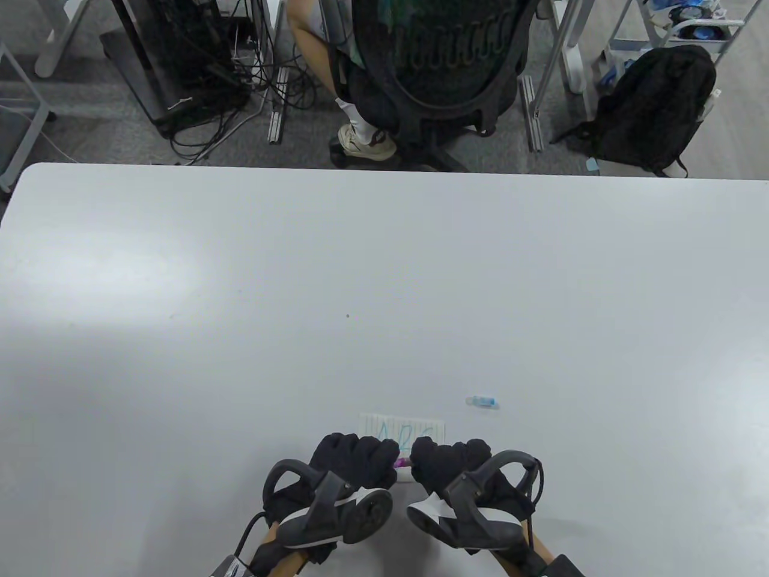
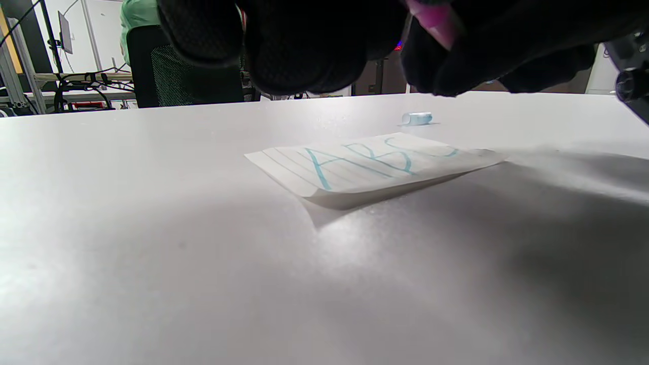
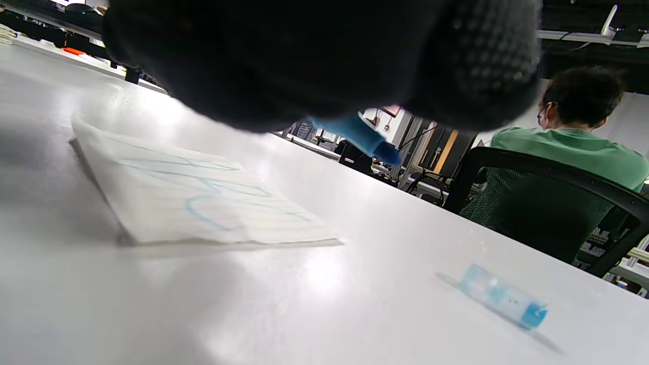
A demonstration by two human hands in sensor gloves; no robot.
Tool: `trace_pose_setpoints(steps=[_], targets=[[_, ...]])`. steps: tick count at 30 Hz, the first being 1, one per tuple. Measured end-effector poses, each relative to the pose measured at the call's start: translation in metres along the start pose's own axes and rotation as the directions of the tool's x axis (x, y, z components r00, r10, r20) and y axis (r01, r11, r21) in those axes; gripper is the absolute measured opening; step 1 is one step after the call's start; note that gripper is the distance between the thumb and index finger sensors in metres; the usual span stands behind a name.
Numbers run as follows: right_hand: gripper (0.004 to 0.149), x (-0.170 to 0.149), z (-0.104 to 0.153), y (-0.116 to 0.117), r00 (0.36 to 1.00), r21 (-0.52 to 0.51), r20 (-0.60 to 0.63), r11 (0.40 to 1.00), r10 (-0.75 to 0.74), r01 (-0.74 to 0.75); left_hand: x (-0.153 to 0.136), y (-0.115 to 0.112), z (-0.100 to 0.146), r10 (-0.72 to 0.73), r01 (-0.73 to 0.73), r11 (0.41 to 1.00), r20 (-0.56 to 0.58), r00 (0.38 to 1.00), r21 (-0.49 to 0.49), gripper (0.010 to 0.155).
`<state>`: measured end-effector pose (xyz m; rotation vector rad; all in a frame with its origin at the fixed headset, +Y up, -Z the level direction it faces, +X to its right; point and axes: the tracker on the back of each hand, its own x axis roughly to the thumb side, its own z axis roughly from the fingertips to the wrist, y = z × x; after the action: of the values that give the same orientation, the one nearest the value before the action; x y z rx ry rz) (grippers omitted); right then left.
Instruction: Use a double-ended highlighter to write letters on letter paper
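both hands (image 1: pixel 354 460) (image 1: pixel 447 463) grip the highlighter (image 1: pixel 401 463); its exposed blue tip (image 3: pixel 377 147) may smear the paper (image 1: pixel 401 428) just beyond the grip.

Letter paper (image 1: pixel 402 428) flat on table (image 1: pixel 240 300), just beyond the fingertips of both hands. Highlighter cap (image 1: pixel 482 401) on table beyond and right of right hand's fingers (image 1: pixel 444 457), apart from paper.

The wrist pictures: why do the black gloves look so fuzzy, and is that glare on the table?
Left wrist view: the left hand is too close, so blurred; the paper is sharp. Right wrist view: soft sheen on the table, blurred cap.
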<state>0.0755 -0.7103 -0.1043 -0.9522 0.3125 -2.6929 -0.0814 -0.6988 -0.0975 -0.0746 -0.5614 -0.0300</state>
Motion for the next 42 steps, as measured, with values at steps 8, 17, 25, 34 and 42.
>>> trace_pose_setpoints(steps=[8,17,25,34,42], targets=[[0.058,-0.016,-0.004,0.003,0.947,0.067,-0.111,0.948,-0.303,0.311,-0.011,-0.001,-0.003,0.008,-0.008,1.0,-0.032,0.999,0.004,0.052],[0.061,-0.054,0.001,-0.012,0.914,-0.056,-0.198,0.935,-0.353,0.35,-0.037,0.004,0.001,0.103,-0.1,0.994,-0.095,0.99,0.034,0.052],[0.062,-0.089,0.003,-0.005,0.907,-0.061,-0.293,0.953,-0.302,0.297,-0.057,0.004,0.001,0.19,-0.185,0.982,-0.143,0.971,0.048,0.052],[0.061,-0.105,-0.002,0.045,0.904,0.202,-0.394,0.945,-0.163,0.259,-0.074,0.0,0.001,0.223,-0.218,0.975,-0.185,0.957,0.047,0.052],[0.048,-0.103,-0.009,0.064,0.927,0.278,-0.365,0.94,-0.088,0.199,-0.08,-0.003,0.001,0.232,-0.227,0.973,-0.203,0.951,0.044,0.052]])
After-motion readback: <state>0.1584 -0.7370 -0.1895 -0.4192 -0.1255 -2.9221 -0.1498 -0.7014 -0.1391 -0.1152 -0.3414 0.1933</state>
